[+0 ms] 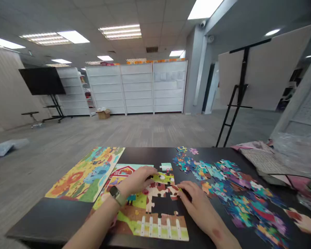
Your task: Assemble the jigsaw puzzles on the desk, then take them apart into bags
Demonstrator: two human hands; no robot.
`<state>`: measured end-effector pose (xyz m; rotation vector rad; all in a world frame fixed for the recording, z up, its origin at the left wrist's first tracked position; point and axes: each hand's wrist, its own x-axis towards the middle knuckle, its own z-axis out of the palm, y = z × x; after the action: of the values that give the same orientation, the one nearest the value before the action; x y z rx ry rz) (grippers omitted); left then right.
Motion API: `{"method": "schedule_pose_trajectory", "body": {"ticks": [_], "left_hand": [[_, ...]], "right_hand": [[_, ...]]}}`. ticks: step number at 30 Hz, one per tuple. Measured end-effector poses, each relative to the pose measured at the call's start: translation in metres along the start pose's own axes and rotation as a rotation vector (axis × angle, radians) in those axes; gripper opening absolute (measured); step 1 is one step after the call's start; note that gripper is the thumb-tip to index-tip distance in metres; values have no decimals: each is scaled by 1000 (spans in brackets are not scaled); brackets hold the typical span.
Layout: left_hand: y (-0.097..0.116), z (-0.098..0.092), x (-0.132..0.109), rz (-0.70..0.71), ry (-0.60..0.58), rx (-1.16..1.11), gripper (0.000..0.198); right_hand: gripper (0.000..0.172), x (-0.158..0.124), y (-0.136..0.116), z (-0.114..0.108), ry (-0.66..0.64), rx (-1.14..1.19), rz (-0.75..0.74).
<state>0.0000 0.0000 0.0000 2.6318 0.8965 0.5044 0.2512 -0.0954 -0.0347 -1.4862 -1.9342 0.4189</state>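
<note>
A partly assembled farm jigsaw puzzle [124, 218] lies on the black table, with a red barn, a white fence and a dark gap right of its middle. My left hand [138, 181], wearing a watch, rests on its upper part, fingers apart near the green strip of pieces [163, 178]. My right hand [195, 200] is at the puzzle's right edge. Its thumb and index finger are on a brown-and-white puzzle piece [174, 190] beside the gap; the other fingers are partly hidden. A pale blue-topped piece [166, 166] sits at the upper right of the puzzle.
A colourful animal picture sheet [85, 176] lies at the left of the black table [59, 218]. Many loose puzzle pieces [238, 193] spread across the right side. Clear plastic wrapping [292, 155] and pink packaging lie at the far right. An easel-like stand [239, 91] rises beyond the table.
</note>
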Motion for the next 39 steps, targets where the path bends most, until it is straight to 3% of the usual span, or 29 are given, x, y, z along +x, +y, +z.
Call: {"method": "schedule_pose_trajectory", "body": {"ticks": [15, 25, 31, 36, 39], "left_hand": [[-5, 12, -1, -20, 22, 40, 28], [-2, 27, 1, -22, 78, -22, 27], [9, 22, -3, 14, 47, -5, 28], [11, 22, 2, -45, 60, 6, 26], [7, 27, 6, -88, 95, -67, 22]], "right_hand": [[34, -1, -5, 0, -126, -139, -67], [20, -4, -18, -10, -56, -43, -38], [42, -12, -8, -11, -5, -27, -35], [25, -11, 0, -11, -60, -27, -70], [26, -9, -1, -12, -87, -49, -78]]}}
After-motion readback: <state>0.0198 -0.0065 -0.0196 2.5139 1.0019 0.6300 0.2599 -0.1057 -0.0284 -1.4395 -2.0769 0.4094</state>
